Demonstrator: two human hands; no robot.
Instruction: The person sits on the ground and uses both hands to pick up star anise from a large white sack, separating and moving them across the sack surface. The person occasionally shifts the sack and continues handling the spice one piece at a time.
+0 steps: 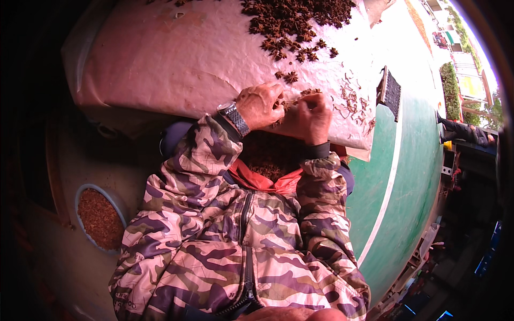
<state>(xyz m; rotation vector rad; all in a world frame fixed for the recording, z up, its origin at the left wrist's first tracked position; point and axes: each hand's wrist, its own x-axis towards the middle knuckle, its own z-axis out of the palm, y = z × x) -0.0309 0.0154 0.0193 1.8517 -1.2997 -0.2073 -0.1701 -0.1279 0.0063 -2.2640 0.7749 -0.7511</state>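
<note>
A: In the head view, what are the hands doing?

B: Both meet at the centre of the frame. The left hand [261, 105], a watch [234, 117] on its wrist, is curled with its fingertips pinching a star anise pod [290, 103]. The right hand [314, 117] is closed loosely around the same spot; what it grips I cannot tell.

A: How much is done?

B: A heap of whole star anise [292, 24] sits at the top centre on the pink sheet [176, 59], seemingly untouched. Broken stems [353, 101] lie scattered right of the hands. Below the hands a red cloth [270, 179] holds a mound of brown pieces, and a bowl [99, 216] at lower left is full. I judge it partway, with plenty left.
</note>
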